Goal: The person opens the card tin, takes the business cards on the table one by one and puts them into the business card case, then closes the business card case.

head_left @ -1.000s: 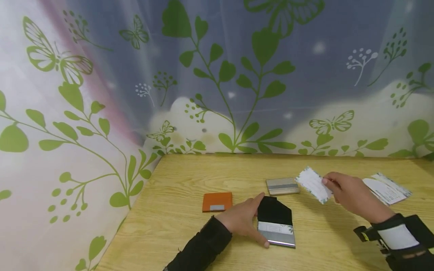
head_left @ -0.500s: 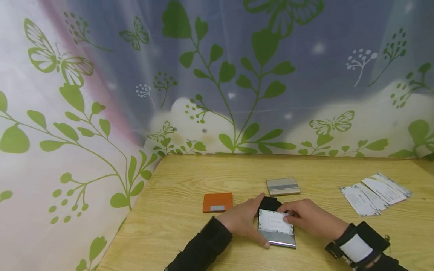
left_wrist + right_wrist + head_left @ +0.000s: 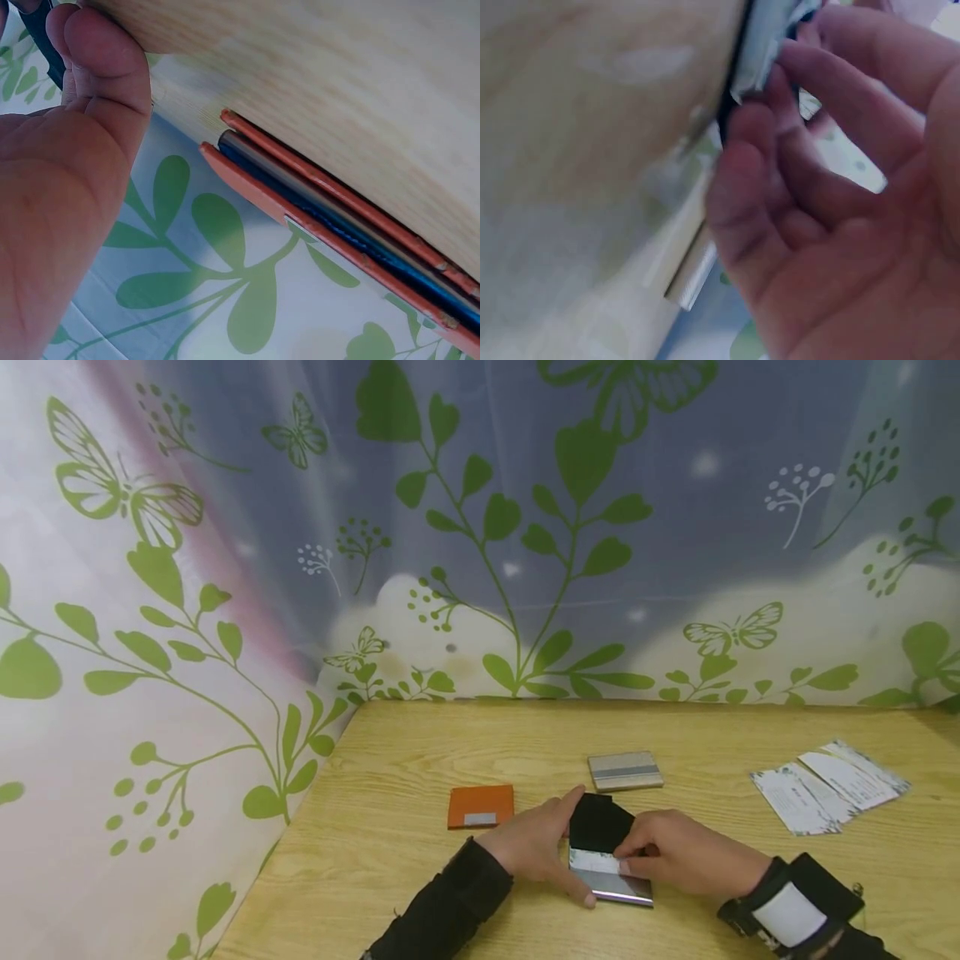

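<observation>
A card case with a black flap (image 3: 597,822) and a silver front pocket (image 3: 615,888) lies opened out on the table. My left hand (image 3: 534,842) spans its left side, thumb at the lower edge and fingers by the flap. A white business card with leafy print (image 3: 592,860) sits mostly down in the pocket, only its upper strip showing. Thumb and fingers of my right hand (image 3: 671,852) pinch at the card's right side. In the right wrist view, the right hand (image 3: 840,195) has curled fingers at the case's edge (image 3: 761,56), blurred.
An orange card case (image 3: 481,807) lies left of my left hand. Behind the opened case is a beige case with a grey stripe (image 3: 626,771). Several white cards (image 3: 825,789) lie fanned at the right. A patterned curtain (image 3: 480,568) borders the table's back and left.
My right hand has brought a card from the right to the case, and the card has slid down into the pocket. The left hand stays in place.
</observation>
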`<act>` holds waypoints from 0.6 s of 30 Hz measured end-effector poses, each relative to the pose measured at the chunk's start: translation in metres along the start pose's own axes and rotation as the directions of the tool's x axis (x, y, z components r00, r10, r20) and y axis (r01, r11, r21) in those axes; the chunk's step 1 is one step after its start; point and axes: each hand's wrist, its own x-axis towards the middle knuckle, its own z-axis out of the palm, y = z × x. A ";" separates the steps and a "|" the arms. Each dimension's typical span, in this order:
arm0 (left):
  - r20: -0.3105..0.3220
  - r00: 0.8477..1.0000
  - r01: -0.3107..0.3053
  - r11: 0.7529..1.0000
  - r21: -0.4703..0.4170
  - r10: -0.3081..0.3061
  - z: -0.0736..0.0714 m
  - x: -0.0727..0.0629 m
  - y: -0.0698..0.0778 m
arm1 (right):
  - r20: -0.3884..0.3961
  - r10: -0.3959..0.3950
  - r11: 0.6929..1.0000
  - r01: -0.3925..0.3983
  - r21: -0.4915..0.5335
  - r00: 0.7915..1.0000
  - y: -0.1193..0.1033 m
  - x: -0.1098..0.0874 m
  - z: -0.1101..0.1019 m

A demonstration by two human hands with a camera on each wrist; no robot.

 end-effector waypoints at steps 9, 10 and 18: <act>0.003 1.000 0.004 1.000 -0.012 -0.004 0.000 -0.001 -0.001 | -0.322 0.287 0.858 -0.391 -0.331 0.902 0.027 -0.025 -0.051; 0.003 1.000 0.003 1.000 -0.012 -0.003 0.000 -0.001 -0.001 | -0.373 0.306 0.815 -0.443 -0.373 0.876 0.034 -0.032 -0.057; 0.006 1.000 0.006 1.000 -0.005 -0.006 -0.001 -0.002 -0.001 | -0.426 0.497 0.626 -0.652 -0.428 0.756 0.083 -0.083 -0.090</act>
